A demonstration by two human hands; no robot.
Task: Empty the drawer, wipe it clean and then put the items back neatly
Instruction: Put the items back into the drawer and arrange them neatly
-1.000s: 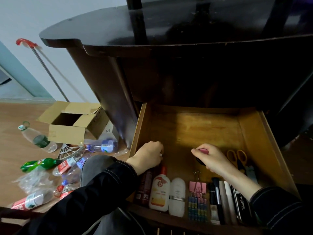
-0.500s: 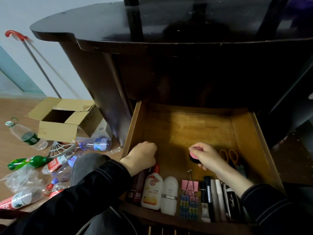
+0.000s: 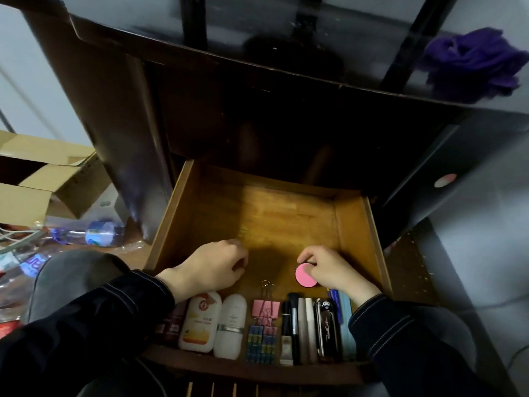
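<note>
The wooden drawer (image 3: 171,213) stands pulled out of a dark cabinet. Along its front edge lie a white and orange lotion bottle (image 3: 200,322), a white bottle (image 3: 230,325), pink and coloured binder clips (image 3: 264,325), a brush and several slim cosmetics (image 3: 303,328). My right hand (image 3: 335,270) holds a small round pink-topped container (image 3: 305,275) just above the drawer floor behind the cosmetics. My left hand (image 3: 211,267) is curled over the left front of the drawer, above the bottles; what its fingers hold is hidden. A purple cloth (image 3: 472,64) lies on the cabinet top at the right.
An open cardboard box (image 3: 34,184) sits on the floor at the left, with plastic bottles (image 3: 97,233) and wrappers scattered around it. A grey seat or cushion (image 3: 486,267) is on the right of the cabinet. My knee (image 3: 74,276) is beside the drawer's left wall.
The view has tilted down and right, bringing the purple cloth into sight. My right hand has turned the pink container so its pink face shows and lowered it slightly toward the front row.
</note>
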